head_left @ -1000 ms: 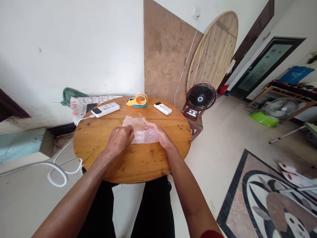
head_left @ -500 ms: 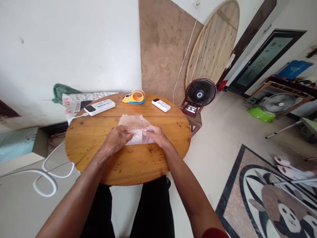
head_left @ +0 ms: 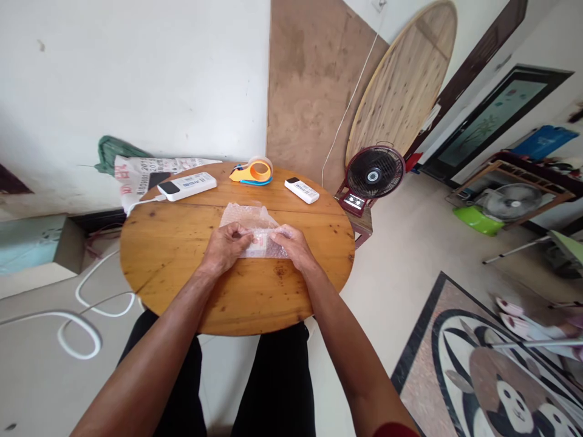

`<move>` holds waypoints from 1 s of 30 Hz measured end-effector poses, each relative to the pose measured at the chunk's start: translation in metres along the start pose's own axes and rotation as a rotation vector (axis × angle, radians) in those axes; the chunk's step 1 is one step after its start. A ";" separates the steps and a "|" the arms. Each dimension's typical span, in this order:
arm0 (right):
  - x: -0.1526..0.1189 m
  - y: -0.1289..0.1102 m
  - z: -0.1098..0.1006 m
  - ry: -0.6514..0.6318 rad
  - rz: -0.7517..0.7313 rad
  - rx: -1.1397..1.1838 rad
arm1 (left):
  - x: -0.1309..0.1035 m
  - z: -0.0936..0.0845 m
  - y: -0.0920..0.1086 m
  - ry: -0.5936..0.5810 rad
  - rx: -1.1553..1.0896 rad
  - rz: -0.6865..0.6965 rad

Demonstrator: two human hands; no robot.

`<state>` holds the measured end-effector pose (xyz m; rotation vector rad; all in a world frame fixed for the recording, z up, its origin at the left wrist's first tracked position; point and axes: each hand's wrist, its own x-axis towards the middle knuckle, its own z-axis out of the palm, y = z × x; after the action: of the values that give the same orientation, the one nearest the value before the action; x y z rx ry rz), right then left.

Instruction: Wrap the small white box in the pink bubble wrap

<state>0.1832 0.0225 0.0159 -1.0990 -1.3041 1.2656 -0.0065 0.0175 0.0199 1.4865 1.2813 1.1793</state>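
A sheet of clear bubble wrap (head_left: 246, 215) lies on the round wooden table (head_left: 255, 297), its near part folded over. Through the folded layers a small pale item with reddish marks (head_left: 259, 241) shows; its kind I cannot make out. My left hand (head_left: 228, 243) pinches the wrap at the left of the fold, thumb against fingers. On the right side of the same fold, my right hand (head_left: 291, 243) grips the wrap between thumb and fingers.
Beyond the wrap are an orange tape dispenser (head_left: 255, 172), a white power bank-like device (head_left: 187, 186) with a cable, and a smaller white device (head_left: 301, 190). A dark red fan (head_left: 373, 175) stands on a stool to the right. White cable loops (head_left: 82, 331) hang at the left.
The near part of the wrap has been turned over a little farther, and the small item's reddish marks now show through. Both hands stay on the fold. The view has shifted slightly.
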 end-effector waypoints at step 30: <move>0.006 0.011 -0.001 0.152 -0.092 -0.454 | 0.005 0.003 0.001 -0.017 -0.175 -0.057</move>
<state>0.1837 0.0290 0.0049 -1.4001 -1.5466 0.8175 -0.0027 0.0220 0.0209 1.3222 1.1692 1.2068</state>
